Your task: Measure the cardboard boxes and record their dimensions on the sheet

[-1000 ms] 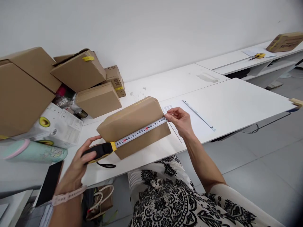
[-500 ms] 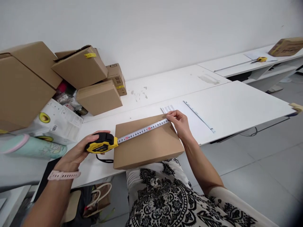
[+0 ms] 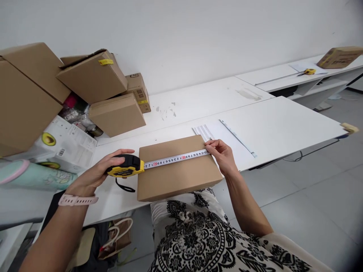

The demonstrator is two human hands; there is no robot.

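Box (image 3: 178,172): flat brown carton, lying centred at the near edge of the table (image 3: 283,124).
Left hand (image 3: 96,175): at the box's 9 o'clock, fingers wrapped round the yellow-black tape measure (image 3: 126,166), which sits just beside the box's left edge; pink watch (image 3: 78,199) on the wrist.
Blade (image 3: 176,158): drawn out from 9 to 3 o'clock, flat across the box top.
Right hand (image 3: 224,155): at the box's 2 o'clock corner, thumb and fingers pinching the blade's end there.
Paper (image 3: 212,132): at 1 o'clock behind the box, ruler (image 3: 238,138) beside it.
Cartons (image 3: 93,81): heaped at 10 o'clock against the wall.
Far bench (image 3: 272,73): at 2 o'clock, bearing a second tape (image 3: 309,71) and a carton (image 3: 338,57).
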